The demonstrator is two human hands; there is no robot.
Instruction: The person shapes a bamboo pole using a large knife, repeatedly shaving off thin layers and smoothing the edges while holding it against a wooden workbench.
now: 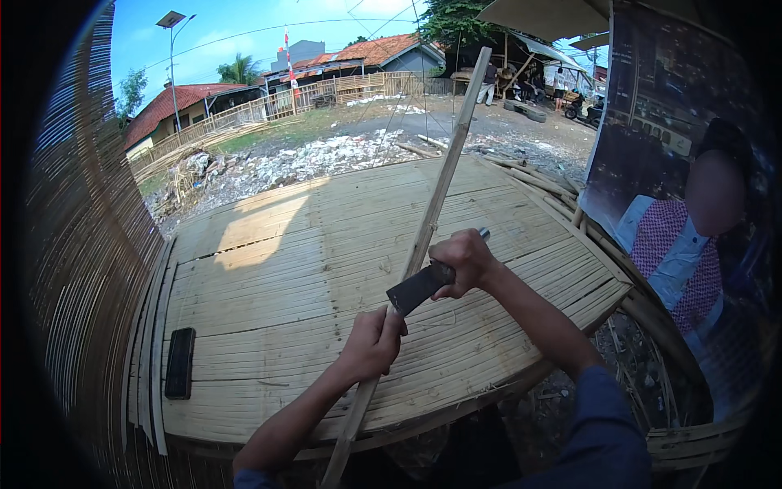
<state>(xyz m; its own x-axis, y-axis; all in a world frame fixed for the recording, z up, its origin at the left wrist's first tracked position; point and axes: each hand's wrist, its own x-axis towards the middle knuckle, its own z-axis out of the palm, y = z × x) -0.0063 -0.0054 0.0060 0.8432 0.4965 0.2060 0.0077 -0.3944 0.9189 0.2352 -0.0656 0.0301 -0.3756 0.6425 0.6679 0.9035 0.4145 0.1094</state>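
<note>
The left hand [372,342] is closed around a long pale wooden strip [446,179] slanting over the slatted bamboo surface [261,297]; the right hand [466,262] clenches a broad dark-bladed tool [417,290]. A slip could cut the left.

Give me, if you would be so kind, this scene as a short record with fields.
Left hand: gripping a long wooden strip
Right hand: holding a broad dark blade by its handle
Blade position: across the strip, just beyond the left hand; contact unclear
Strip position: slanting over a slatted platform, lower end past its near edge
Phone: dark, lying near the platform's left edge
Sides: woven screen left, printed banner right
</note>
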